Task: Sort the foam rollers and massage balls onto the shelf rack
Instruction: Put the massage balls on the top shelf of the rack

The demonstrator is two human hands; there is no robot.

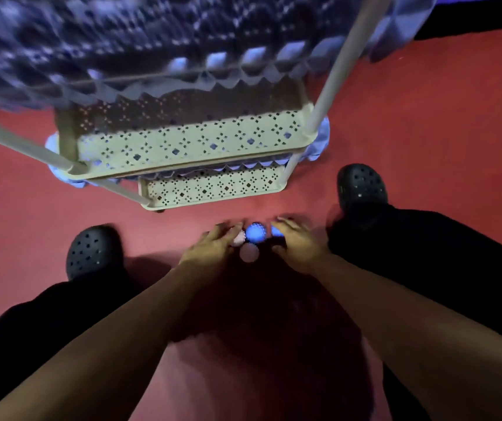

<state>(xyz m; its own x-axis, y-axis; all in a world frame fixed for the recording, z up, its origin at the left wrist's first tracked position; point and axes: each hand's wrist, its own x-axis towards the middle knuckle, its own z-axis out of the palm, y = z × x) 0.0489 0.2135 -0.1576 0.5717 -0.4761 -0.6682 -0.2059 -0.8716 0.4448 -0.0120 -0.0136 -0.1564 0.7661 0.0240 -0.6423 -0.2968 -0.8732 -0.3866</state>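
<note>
Massage balls [255, 233] lie on the floor [425, 117] just before the rack [213, 189], between both hands; left hand [213, 247] and right hand [298, 244] flank them equally near, fingers spread, seemingly cupping, grip unclear through blur

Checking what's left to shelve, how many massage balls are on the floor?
At least 3, between the hands: blue ball in the middle, pale ball nearer, pale ball by the left hand. More possibly hidden under the right hand.

Dim red carpeted floor [425, 117]
</note>
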